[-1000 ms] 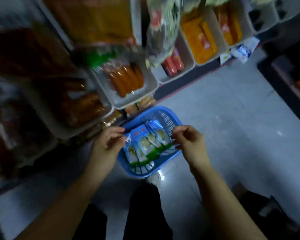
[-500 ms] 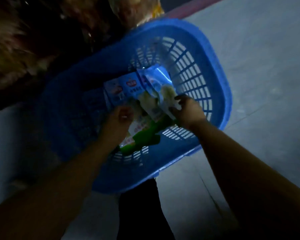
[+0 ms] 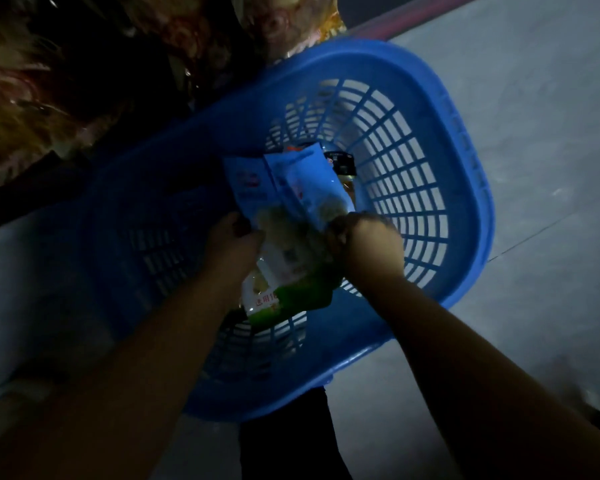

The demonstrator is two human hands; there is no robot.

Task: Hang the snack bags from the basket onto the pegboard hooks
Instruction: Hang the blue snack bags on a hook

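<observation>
Grey floor [image 3: 499,98], dim light, dark blurred shelf stock [image 3: 49,81] at upper left; no pegboard hooks in sight. Left hand [image 3: 232,244] curls its fingers over the left edge of a fanned bundle of blue-and-green printed plastic snack bags [image 3: 291,216]; right hand [image 3: 364,244] grips the bundle's right side, knuckles up, fingers closed round the packets. Bags lie inside the blue slatted plastic basket [image 3: 465,202], low against its floor, blue tops pointing away, green bottoms toward the person. One dark-capped item [image 3: 340,161] sits just behind the bags; what it is, cannot tell. Judged risk: the bags overlap loosely, so a lift by the edges could let an inner packet slide out and drop back; slick film adds to that. Tops may also twist, leaving hang-holes misaligned for the hooks. Hard to read: fingertips are buried under the packets, bag count is uncertain, hang-holes not visible, print is blurred, and the basket's left wall is lost in shadow.
</observation>
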